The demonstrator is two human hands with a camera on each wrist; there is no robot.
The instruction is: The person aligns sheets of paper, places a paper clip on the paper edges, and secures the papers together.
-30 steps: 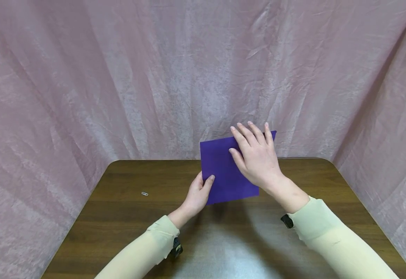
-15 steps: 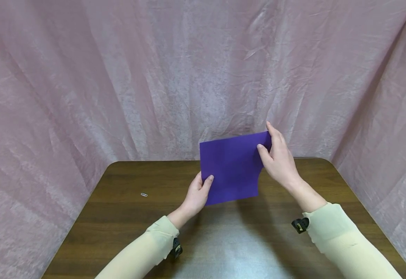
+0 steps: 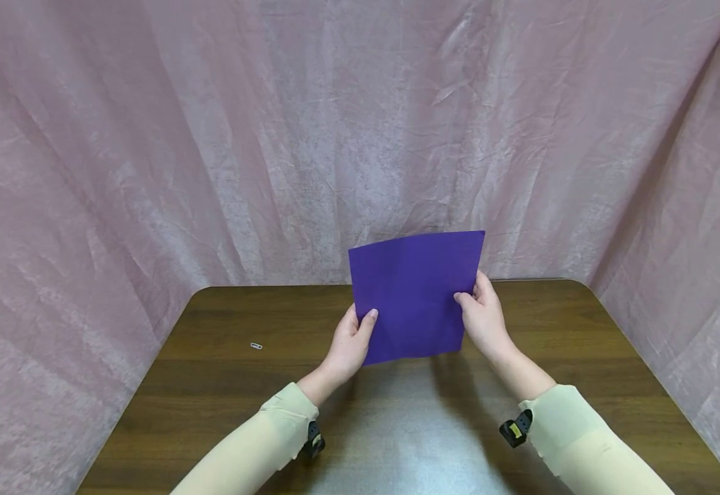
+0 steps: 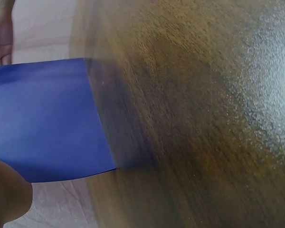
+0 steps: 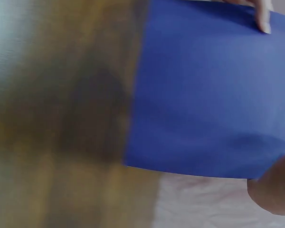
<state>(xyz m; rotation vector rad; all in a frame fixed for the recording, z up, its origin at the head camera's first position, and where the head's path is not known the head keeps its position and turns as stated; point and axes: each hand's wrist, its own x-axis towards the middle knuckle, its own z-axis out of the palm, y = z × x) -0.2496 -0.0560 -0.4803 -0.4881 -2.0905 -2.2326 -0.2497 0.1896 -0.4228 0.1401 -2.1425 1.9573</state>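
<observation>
A square purple sheet of paper (image 3: pixel 412 295) is held up over the far part of the table, its top edge slightly bowed. My left hand (image 3: pixel 348 342) pinches its left edge low down, thumb on the near face and fingers behind. At the right edge, a bit below the middle, my right hand (image 3: pixel 485 320) grips it the same way. In the left wrist view the paper (image 4: pixel 47 118) looks blue, its lower edge apart from the tabletop. The right wrist view shows the paper (image 5: pixel 209 95) between both hands. Fingers behind the paper are mostly hidden.
A small white paper clip (image 3: pixel 256 346) lies on the left part of the brown wooden table (image 3: pixel 223 412). Pink curtains (image 3: pixel 273 137) hang behind the table and along its sides.
The right hand, spread over the paper's upper right a second ago, moved to the upper right corner, then down to grip the right edge. The left hand has kept its hold.
</observation>
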